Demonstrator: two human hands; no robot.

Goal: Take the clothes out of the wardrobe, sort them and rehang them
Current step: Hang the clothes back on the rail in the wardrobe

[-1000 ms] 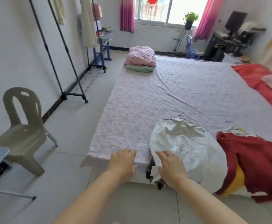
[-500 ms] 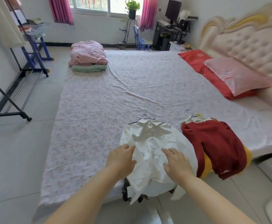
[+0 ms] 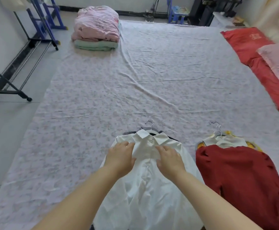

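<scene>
Both hands have advanced up the white collared shirt (image 3: 145,188) to just below its collar. Left hand (image 3: 120,156) and right hand (image 3: 168,157) press flat, fingers near straight, gripping nothing evident, apparently to smooth it. Shirt lies on its wire hanger (image 3: 150,123) at the near edge of the pale floral-sheeted bed (image 3: 102,97), beside a dark red garment (image 3: 238,176).

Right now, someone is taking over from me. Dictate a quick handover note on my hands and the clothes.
Left hand and right hand rest on the white collared shirt, fingers loose.
The shirt tops a pile on hangers at the near edge of the floral bed sheet. A dark red garment tops a second pile to its right.
Done: clothes are out on the bed.
Left: sorting, then rehanging on the black metal rack at the left.
</scene>
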